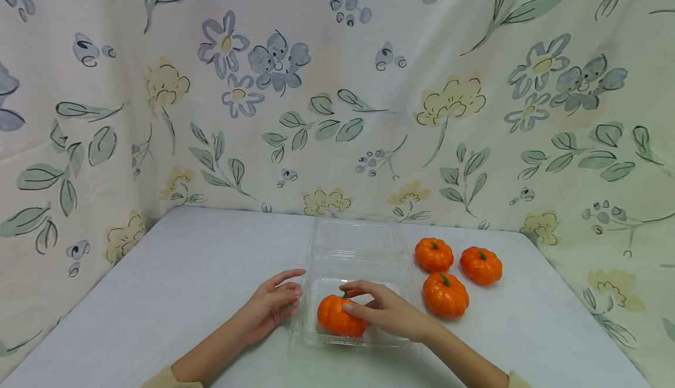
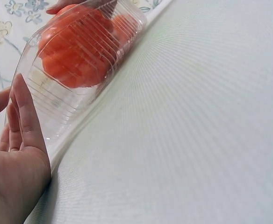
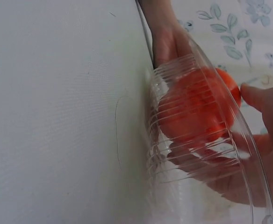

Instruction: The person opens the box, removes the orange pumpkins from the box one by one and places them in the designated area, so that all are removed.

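A clear plastic clamshell box (image 1: 303, 332) lies on the table, its lid (image 1: 355, 238) folded back flat behind the base. Inside the base, towards the front, sits a small orange pumpkin (image 1: 334, 316) with a green stem. My right hand (image 1: 392, 312) reaches in from the right and holds it, thumb on its upper side and fingers around its right side. In the right wrist view, the ribbed box wall partly covers the pumpkin (image 3: 192, 109) and those fingers. My left hand (image 2: 19, 163) stands at the box's left side, fingers nearly straight and against the wall.
Three more orange pumpkins stand right of the box: one at the back (image 1: 434, 254), one further right (image 1: 481, 265) and one nearer the front (image 1: 445, 295). A white cloth (image 1: 211, 271) covers the table. Floral curtains (image 1: 327, 83) hang behind and at both sides.
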Action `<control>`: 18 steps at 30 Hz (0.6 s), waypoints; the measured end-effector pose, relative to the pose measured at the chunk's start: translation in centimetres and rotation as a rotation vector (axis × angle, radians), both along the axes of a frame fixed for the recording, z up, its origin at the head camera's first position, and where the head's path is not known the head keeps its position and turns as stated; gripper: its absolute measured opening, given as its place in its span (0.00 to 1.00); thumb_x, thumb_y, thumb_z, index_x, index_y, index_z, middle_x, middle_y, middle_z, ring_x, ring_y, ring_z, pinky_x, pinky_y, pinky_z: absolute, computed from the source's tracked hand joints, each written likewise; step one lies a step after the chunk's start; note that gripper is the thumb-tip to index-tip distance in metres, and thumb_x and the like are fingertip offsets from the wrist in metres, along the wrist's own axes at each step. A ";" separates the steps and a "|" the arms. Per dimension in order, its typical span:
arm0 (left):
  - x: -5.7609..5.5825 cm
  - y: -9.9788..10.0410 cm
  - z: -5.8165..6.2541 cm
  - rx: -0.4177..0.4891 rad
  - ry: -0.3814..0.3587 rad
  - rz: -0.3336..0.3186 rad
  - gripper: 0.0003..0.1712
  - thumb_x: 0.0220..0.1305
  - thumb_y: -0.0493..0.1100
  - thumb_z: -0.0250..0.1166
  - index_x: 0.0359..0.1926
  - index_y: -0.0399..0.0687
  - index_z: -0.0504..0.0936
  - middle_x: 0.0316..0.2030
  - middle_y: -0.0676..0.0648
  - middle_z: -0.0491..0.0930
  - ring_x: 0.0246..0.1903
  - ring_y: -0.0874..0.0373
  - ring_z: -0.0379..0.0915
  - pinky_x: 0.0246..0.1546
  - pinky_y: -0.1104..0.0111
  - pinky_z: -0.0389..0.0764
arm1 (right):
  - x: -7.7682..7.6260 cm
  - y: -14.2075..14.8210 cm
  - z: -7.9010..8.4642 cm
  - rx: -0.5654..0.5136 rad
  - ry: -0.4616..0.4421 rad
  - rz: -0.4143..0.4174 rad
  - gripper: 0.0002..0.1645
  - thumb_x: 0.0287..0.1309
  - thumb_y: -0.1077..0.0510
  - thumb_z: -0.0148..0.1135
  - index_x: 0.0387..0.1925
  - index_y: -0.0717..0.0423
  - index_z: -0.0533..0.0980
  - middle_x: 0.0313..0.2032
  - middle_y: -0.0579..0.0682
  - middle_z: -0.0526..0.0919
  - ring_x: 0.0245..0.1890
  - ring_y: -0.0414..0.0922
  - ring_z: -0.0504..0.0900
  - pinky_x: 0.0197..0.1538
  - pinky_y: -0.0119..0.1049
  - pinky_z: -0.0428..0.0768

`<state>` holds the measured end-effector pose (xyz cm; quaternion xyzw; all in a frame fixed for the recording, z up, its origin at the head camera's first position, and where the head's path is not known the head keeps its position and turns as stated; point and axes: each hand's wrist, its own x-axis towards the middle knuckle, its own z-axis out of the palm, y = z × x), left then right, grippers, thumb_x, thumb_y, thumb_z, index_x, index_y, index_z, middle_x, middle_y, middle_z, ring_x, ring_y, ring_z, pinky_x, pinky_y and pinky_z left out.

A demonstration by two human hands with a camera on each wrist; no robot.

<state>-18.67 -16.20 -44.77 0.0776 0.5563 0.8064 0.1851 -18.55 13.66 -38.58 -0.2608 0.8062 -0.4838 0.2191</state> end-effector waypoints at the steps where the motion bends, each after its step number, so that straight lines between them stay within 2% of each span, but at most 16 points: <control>1: 0.0 0.0 0.0 -0.001 -0.001 0.000 0.25 0.76 0.35 0.61 0.71 0.47 0.71 0.40 0.54 0.79 0.33 0.65 0.76 0.39 0.76 0.84 | 0.0 -0.1 0.0 0.000 0.000 -0.001 0.31 0.76 0.47 0.61 0.71 0.60 0.73 0.66 0.59 0.79 0.57 0.54 0.82 0.56 0.40 0.85; 5: 0.0 0.0 0.0 -0.002 -0.003 0.000 0.25 0.76 0.35 0.61 0.71 0.47 0.71 0.40 0.54 0.79 0.33 0.65 0.76 0.39 0.76 0.84 | 0.2 -0.4 0.2 0.001 -0.021 -0.021 0.30 0.77 0.47 0.60 0.70 0.60 0.73 0.66 0.59 0.79 0.59 0.55 0.81 0.54 0.41 0.86; 9: 0.0 0.0 0.0 0.002 -0.006 0.001 0.25 0.77 0.35 0.61 0.71 0.48 0.71 0.41 0.54 0.80 0.33 0.65 0.76 0.39 0.76 0.84 | 0.0 -0.4 0.0 0.002 -0.046 -0.019 0.31 0.76 0.45 0.60 0.69 0.60 0.74 0.65 0.61 0.79 0.54 0.53 0.82 0.50 0.44 0.88; 14: 0.0 0.0 0.0 0.012 -0.010 -0.002 0.24 0.77 0.35 0.61 0.70 0.48 0.72 0.40 0.54 0.80 0.33 0.65 0.77 0.40 0.76 0.84 | -0.6 -0.3 -0.4 0.017 -0.030 0.019 0.34 0.76 0.41 0.59 0.69 0.59 0.74 0.64 0.59 0.79 0.55 0.51 0.82 0.52 0.43 0.88; 18: 0.0 0.0 -0.1 0.015 -0.012 -0.003 0.24 0.77 0.35 0.61 0.70 0.48 0.72 0.40 0.54 0.80 0.33 0.65 0.77 0.39 0.75 0.85 | -0.4 -0.4 -0.3 0.012 -0.036 0.010 0.33 0.75 0.42 0.61 0.70 0.59 0.73 0.64 0.58 0.79 0.56 0.52 0.82 0.55 0.44 0.87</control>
